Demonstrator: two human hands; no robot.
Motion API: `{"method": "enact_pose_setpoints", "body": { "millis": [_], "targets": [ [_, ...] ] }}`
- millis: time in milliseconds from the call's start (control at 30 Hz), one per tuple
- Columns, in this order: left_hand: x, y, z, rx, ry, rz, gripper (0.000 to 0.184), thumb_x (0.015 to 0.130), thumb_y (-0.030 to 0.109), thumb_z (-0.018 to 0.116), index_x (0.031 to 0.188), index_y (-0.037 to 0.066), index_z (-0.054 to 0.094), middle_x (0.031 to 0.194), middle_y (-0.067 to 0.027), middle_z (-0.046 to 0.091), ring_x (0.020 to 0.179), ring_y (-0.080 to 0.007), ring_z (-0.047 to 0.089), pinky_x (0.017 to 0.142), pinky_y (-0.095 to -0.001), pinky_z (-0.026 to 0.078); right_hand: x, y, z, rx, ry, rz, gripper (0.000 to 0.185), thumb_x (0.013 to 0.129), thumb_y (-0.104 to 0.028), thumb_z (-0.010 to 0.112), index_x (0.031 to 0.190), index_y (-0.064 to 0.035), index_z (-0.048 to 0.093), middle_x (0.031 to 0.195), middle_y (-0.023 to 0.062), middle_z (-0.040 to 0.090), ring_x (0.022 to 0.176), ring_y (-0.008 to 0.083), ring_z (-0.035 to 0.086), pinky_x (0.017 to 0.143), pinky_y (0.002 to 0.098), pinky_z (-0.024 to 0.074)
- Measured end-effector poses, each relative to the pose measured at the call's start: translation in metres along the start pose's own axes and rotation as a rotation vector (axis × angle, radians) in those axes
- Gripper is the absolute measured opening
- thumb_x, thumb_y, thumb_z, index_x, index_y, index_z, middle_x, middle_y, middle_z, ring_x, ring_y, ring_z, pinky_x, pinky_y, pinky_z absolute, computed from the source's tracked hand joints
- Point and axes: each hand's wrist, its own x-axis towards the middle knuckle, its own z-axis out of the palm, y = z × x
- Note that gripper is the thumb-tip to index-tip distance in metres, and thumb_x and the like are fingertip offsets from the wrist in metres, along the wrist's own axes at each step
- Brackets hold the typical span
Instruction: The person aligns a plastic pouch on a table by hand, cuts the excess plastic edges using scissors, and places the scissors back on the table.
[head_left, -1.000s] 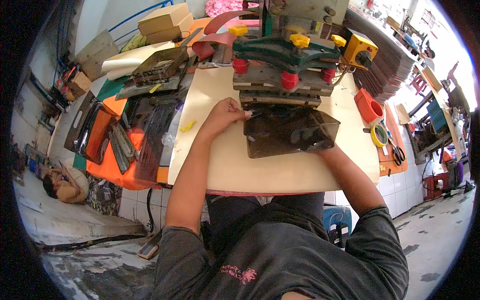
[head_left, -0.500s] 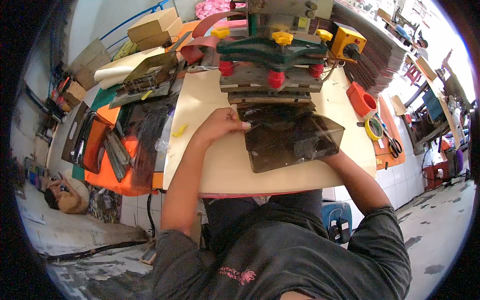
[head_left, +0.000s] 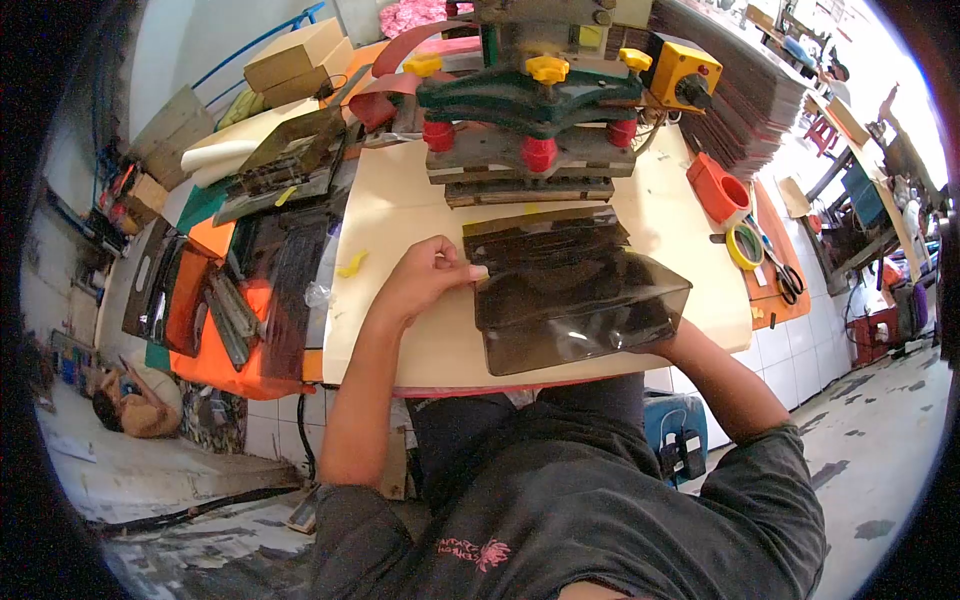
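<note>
A folded, dark translucent plastic sheet [head_left: 560, 335] lies tilted over the cream board, just in front of a press [head_left: 540, 110]. My left hand [head_left: 430, 280] pinches its left edge between thumb and fingers. At the lower right, my right hand [head_left: 662, 343] supports the sheet from beneath, with its fingers hidden behind the plastic. The sheet's right side bulges up off the board. Its far edge sits in front of the press's lower plate [head_left: 530, 190], apart from it in this view.
The cream board [head_left: 400, 200] covers the worktop. On the right are an orange tape dispenser [head_left: 715, 185], a yellow tape roll [head_left: 745, 246], scissors [head_left: 788, 280] and a yellow switch box [head_left: 685, 72]. More dark plastic pieces [head_left: 290, 250] lie left. Another person [head_left: 140, 400] sits at far left.
The dark plastic sheet has come toward me, away from the press, and more of its far part shows. Both my hands have moved nearer my body with it.
</note>
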Motion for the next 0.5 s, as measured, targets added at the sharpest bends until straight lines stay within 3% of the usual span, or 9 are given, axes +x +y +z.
{"method": "enact_pose_setpoints", "body": {
  "millis": [67,167,233,267,333,433,500],
  "targets": [
    [-0.012,0.016,0.0,0.05,0.03,-0.012,0.03,0.081,0.015,0.08,0.086,0.007,0.052,0.077,-0.0045,0.065,0.076,-0.0115,0.063,0.067,-0.0233,0.046,-0.003,-0.008,-0.001,0.086,-0.018,0.015,0.051,0.078,-0.021,0.08,0.124,-0.009,0.062,0.116,0.0132,0.066,0.111,0.0275,0.061,0.101,0.0396,0.0476],
    [-0.015,0.008,-0.005,-0.022,0.0,0.007,0.031,0.081,0.017,0.08,0.087,0.007,0.052,0.077,-0.0042,0.065,0.073,-0.0104,0.06,0.067,-0.0231,0.044,-0.006,-0.044,-0.01,-0.324,-0.045,-0.068,0.05,0.082,-0.024,0.074,0.129,-0.013,0.061,0.128,0.0138,0.061,0.124,0.0292,0.053,0.109,0.048,0.041],
    [-0.014,0.0,-0.008,-0.002,-0.001,-0.006,0.031,0.081,0.017,0.08,0.088,0.008,0.052,0.077,-0.0045,0.065,0.073,-0.0101,0.059,0.067,-0.0231,0.044,-0.018,-0.036,-0.014,-0.804,-0.082,-0.154,0.051,0.086,-0.029,0.066,0.136,-0.02,0.056,0.142,0.0131,0.052,0.139,0.0302,0.04,0.114,0.0595,0.0289],
    [-0.014,-0.004,-0.008,0.018,-0.003,-0.018,0.031,0.081,0.017,0.08,0.089,0.008,0.052,0.077,-0.0047,0.066,0.073,-0.0099,0.058,0.067,-0.0232,0.043,-0.023,-0.036,-0.018,-0.804,-0.083,-0.154,0.051,0.086,-0.029,0.066,0.136,-0.02,0.056,0.142,0.0131,0.052,0.139,0.0302,0.04,0.114,0.0595,0.0289],
    [-0.014,-0.008,-0.008,0.025,-0.001,-0.014,0.033,0.081,0.019,0.081,0.091,0.008,0.051,0.079,-0.0067,0.067,0.076,-0.0122,0.061,0.068,-0.0253,0.045,-0.032,-0.043,-0.027,-0.752,-0.188,-0.002,0.053,0.089,-0.032,0.06,0.141,-0.0256,0.052,0.151,0.0116,0.043,0.147,0.0302,0.027,0.115,0.0673,0.017],
    [-0.012,-0.013,-0.006,0.048,0.004,-0.004,0.036,0.081,0.021,0.081,0.093,0.007,0.051,0.081,-0.0088,0.069,0.079,-0.0149,0.063,0.07,-0.0277,0.046,-0.033,-0.063,-0.051,-0.899,-0.388,0.178,0.054,0.089,-0.028,0.06,0.142,-0.0195,0.051,0.151,0.0134,0.042,0.145,0.0319,0.03,0.115,0.0658,0.0197],
    [-0.01,-0.014,-0.003,0.065,0.005,0.005,0.036,0.081,0.021,0.081,0.094,0.007,0.05,0.081,-0.009,0.069,0.079,-0.0153,0.064,0.071,-0.0279,0.046,-0.034,-0.055,-0.064,-0.757,-0.281,0.205,0.054,0.09,-0.024,0.061,0.142,-0.0161,0.05,0.153,0.014,0.04,0.144,0.0332,0.032,0.115,0.0618,0.0228]
  ]
}}
